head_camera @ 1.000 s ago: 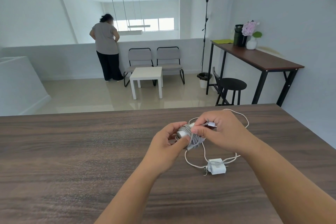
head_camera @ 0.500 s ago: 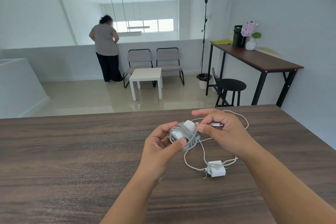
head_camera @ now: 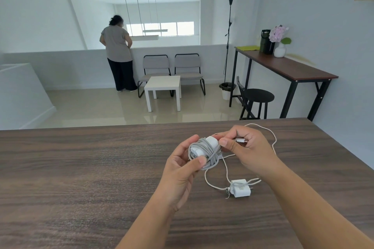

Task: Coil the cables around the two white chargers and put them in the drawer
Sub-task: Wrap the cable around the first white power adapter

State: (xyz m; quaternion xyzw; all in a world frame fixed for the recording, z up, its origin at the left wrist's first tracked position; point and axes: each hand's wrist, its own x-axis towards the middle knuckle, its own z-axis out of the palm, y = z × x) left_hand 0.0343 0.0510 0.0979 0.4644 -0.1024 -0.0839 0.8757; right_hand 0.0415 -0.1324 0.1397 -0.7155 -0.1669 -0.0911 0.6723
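Left hand (head_camera: 182,168) grips the first charger (head_camera: 204,148), grey cable now fully wound; right hand (head_camera: 245,147) has shifted to pinching the plug end (head_camera: 240,140) for tucking; second charger (head_camera: 240,188) lies uncoiled on table (head_camera: 81,178) below the hands.

A: What is in the room behind the dark wood-grain tabletop (head_camera: 81,168)?

B: A glossy pale tiled floor (head_camera: 101,111), a low white square side table (head_camera: 164,85), and two grey padded chairs with black frames (head_camera: 172,66) against a low white half wall (head_camera: 60,62).

A: And at the right?

B: A tall brown console table with black legs (head_camera: 287,67), a round black stool (head_camera: 260,95) beside it, a black floor lamp with white shade (head_camera: 229,26). A long window (head_camera: 159,28) gives daylight. A person in a grey top (head_camera: 117,46) stands at the half wall.
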